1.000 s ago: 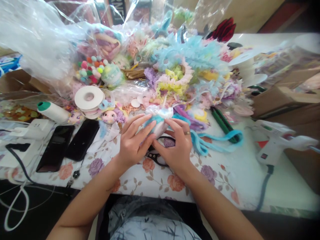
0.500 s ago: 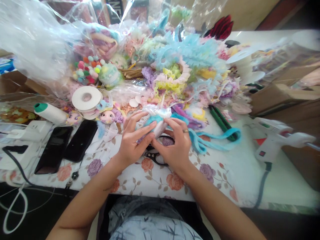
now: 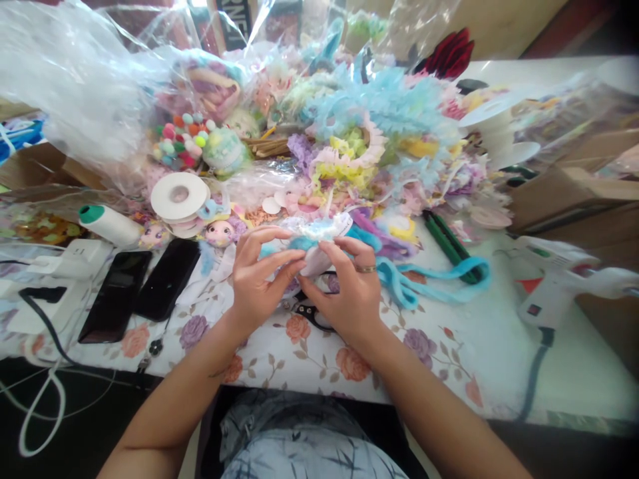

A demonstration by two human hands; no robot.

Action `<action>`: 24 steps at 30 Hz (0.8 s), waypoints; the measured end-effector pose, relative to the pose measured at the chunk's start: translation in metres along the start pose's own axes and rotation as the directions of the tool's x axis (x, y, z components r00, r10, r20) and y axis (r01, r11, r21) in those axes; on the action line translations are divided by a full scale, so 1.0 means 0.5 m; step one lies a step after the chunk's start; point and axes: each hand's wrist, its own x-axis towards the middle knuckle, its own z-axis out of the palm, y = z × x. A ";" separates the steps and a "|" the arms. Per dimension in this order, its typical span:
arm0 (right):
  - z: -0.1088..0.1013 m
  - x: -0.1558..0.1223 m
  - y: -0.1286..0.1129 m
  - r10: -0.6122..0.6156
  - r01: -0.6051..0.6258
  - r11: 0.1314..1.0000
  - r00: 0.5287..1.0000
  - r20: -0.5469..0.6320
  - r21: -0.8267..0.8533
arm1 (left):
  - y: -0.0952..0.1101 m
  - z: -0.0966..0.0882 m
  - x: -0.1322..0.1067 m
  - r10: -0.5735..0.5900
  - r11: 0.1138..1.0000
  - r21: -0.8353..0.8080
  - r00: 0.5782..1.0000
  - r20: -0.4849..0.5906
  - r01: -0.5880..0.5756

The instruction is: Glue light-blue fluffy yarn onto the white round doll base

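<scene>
Fingers (image 3: 279,261) of both hands pinch a small fluffy white-and-blue craft piece (image 3: 319,233) from either side, held just above the counter (image 3: 479,346). From the head view, the left hand (image 3: 257,279) curls its fingertips onto the piece's left edge, and the right hand (image 3: 349,293), wearing a ring, presses from the right. Black scissors (image 3: 309,313) lie on the flowered cloth under the hands. Two dark phones (image 3: 140,283) rest to the left, a white glue gun (image 3: 559,283) to the right.
</scene>
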 end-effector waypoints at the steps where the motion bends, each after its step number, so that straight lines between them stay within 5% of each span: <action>1: 0.001 -0.001 0.001 -0.010 0.010 1.000 1.000 -0.001 -0.014 | 0.000 0.000 0.000 -0.002 1.000 0.005 1.000 0.007 0.002; 13: 0.003 -0.006 -0.003 -0.111 0.112 0.993 0.993 0.029 -0.029 | 0.009 0.002 -0.005 -0.060 0.995 0.077 0.998 0.031 0.058; 17: 0.004 -0.008 -0.005 -0.145 0.146 0.989 0.988 0.056 -0.015 | -0.006 0.003 0.001 -0.202 0.979 -0.057 0.969 -0.139 0.196; 21: 0.003 -0.008 -0.006 -0.077 0.074 0.997 0.995 0.069 0.036 | -0.032 -0.006 0.009 -0.394 0.915 -0.248 0.836 -0.383 0.318; 22: 0.003 -0.007 -0.005 -0.056 0.053 0.998 0.996 0.071 0.046 | -0.034 -0.010 0.010 -0.394 0.916 -0.249 0.827 -0.401 0.316; 24: 0.003 -0.004 -0.005 -0.017 0.012 0.998 0.997 0.080 0.067 | -0.030 -0.014 0.009 -0.321 0.945 -0.187 0.878 -0.356 0.269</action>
